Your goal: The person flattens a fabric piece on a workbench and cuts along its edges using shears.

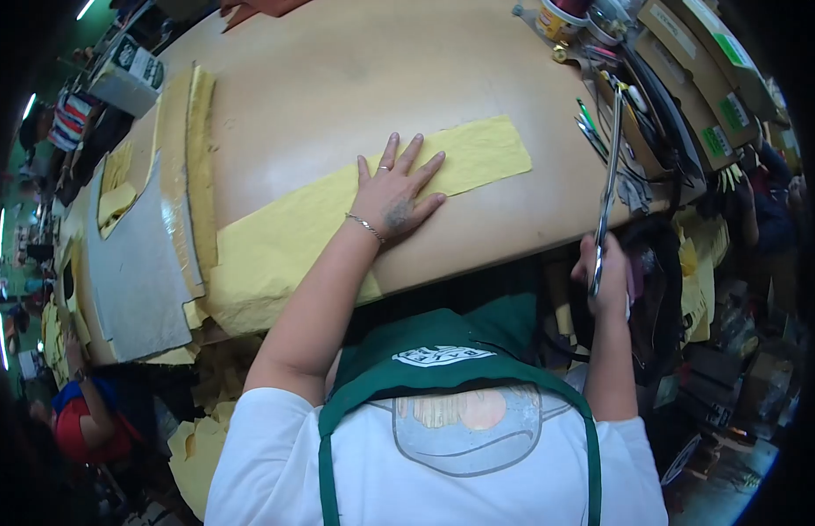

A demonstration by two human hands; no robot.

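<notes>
My left hand (397, 188) lies flat with fingers spread on a long strip of yellow sheet material (285, 254). The strip runs slantwise along the near side of the tabletop, and its left part reaches the front edge. At the right, just off the table's edge, my right hand (605, 272) is closed around a long, narrow, shiny metal tool (610, 175). The tool points away from me, its far end over the table's right side. Its exact kind is hard to make out, as my fingers cover part of the grip.
Layered grey and yellow sheets (153, 254) lie on the left of the tan table (337, 88). At right stand cardboard boxes (688, 70), a white tub (561, 19) and several pens (590, 127). A person in red (83, 430) is at lower left; another person (769, 206) is at far right.
</notes>
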